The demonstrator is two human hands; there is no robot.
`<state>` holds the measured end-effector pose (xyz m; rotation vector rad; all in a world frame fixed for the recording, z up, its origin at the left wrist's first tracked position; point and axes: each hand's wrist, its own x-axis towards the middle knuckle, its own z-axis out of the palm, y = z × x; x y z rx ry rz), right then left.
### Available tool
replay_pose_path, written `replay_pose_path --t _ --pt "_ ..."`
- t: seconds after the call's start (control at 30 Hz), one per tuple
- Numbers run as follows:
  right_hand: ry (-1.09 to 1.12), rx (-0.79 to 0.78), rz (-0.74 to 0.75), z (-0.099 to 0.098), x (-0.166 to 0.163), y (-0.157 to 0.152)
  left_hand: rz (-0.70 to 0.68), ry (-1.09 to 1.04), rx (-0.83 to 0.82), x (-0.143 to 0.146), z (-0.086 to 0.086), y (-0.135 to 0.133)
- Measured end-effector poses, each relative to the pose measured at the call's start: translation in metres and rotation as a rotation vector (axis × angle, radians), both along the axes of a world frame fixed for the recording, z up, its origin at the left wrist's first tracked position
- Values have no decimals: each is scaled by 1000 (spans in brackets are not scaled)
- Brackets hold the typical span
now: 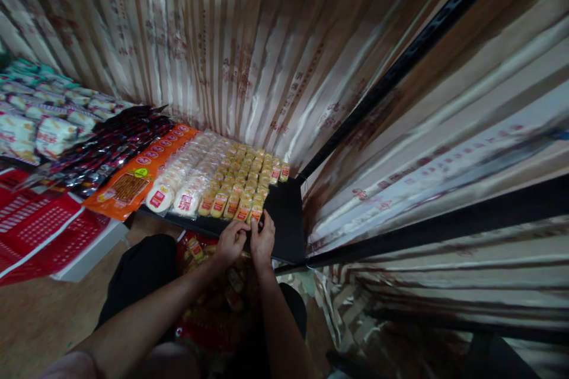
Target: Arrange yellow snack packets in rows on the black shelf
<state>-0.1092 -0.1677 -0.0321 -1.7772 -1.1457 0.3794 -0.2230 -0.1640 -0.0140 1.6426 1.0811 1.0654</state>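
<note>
Both my hands rest at the front edge of a black shelf (pixel 287 219). My left hand (pixel 231 241) and my right hand (pixel 263 238) are side by side, fingers curled on a small yellow snack pack (pixel 255 214) at the front of the last row. Behind it, rows of the same yellow packs (pixel 249 174) with red labels run toward the back. To their left lie rows of round white packs (pixel 184 180). Below my arms, a red container (pixel 208 284) holding more yellow packs sits between my knees.
Orange snack bags (pixel 133 180), dark red packs (pixel 113 145) and white-green bags (pixel 48 112) fill the shelf to the left. A red basket (pixel 40 225) stands at lower left. Striped beige sheeting (pixel 249 41) covers the back and right. Black shelf rails (pixel 427 41) run diagonally on the right.
</note>
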Motion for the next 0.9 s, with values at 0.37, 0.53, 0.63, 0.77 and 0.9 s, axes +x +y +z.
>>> replay_pose_path --t 0.37,0.53,0.63,0.77,0.9 --pt "118 39 -26 4 -44 -63 -117 213 8 -31 -13 -45" --pt "-5 -211 201 -39 -67 -97 -384 746 -166 -64 -56 -67" --pt "-80 -576 481 -75 -78 -109 -485 1079 -273 -83 -78 -70" --pt "-109 -787 800 -110 -93 -124 -546 1167 -326 -94 -90 -75" --pt "-134 -883 836 -126 -100 -128 -539 1198 -308 -91 -92 -78"
